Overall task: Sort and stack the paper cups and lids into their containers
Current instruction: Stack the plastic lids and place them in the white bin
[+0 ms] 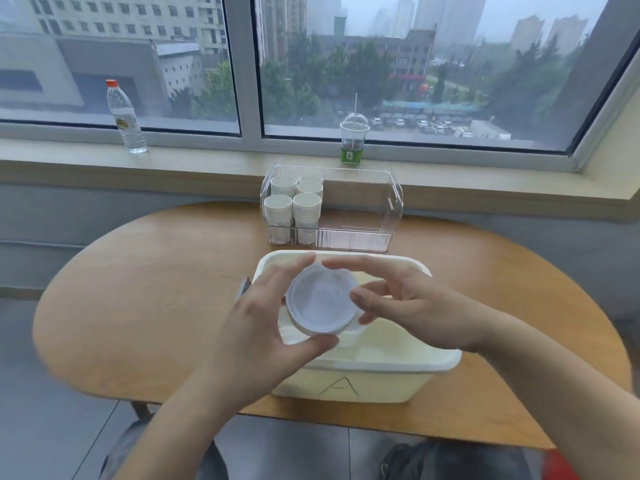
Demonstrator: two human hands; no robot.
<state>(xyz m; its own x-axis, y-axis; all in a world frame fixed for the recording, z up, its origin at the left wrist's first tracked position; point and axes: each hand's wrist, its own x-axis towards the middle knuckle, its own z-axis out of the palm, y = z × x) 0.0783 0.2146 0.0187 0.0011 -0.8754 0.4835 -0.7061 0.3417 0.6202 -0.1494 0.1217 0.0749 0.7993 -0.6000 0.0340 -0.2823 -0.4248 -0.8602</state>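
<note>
Left hand [256, 327] and right hand [408, 306] both pinch the lid [322, 301] above the tub [363, 382]; an uneven grip could let it slip.

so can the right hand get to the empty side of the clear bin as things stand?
Probably yes: the right hand only pinches the lid, and the clear bin beyond the white tub is open-topped, cup stacks on its left.

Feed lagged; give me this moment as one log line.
left hand: holds lid | right hand: on lid rim | over bin A | cups stacked in clear box
</note>
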